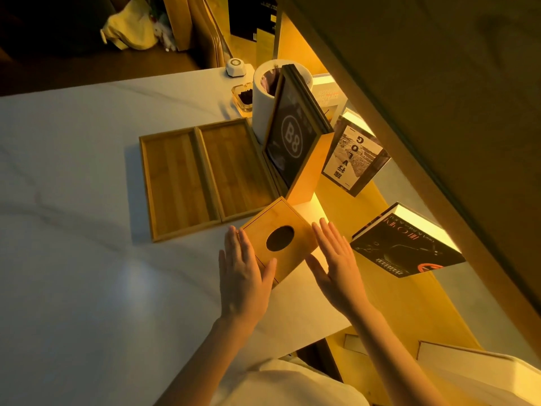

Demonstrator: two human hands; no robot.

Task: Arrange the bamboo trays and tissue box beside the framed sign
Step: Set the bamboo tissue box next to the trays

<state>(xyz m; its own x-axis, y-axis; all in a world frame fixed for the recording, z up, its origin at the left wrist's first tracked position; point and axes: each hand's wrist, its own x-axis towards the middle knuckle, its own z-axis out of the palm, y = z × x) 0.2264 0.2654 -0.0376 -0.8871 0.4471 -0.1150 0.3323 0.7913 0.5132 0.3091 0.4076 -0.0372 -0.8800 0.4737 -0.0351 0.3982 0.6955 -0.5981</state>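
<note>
Two shallow bamboo trays lie side by side on the white table: the left tray (pixel 175 183) and the right tray (pixel 237 168), whose right edge sits against the framed sign (pixel 289 139), a dark panel marked "B8" in a wooden stand. In front of the trays and the sign stands the bamboo tissue box (pixel 279 240), its dark oval opening facing up. My left hand (pixel 244 271) lies flat against the box's left side, thumb over its near corner. My right hand (pixel 336 265) hovers open just right of the box, fingers straight; whether it touches the box I cannot tell.
Behind the sign stand a white cylindrical bin (pixel 265 98), a glass ashtray (pixel 244 98) and a small white call button (pixel 235 67). Books (pixel 407 244) are displayed on the lit wooden shelf at right. The table edge (pixel 322 335) runs close to my body.
</note>
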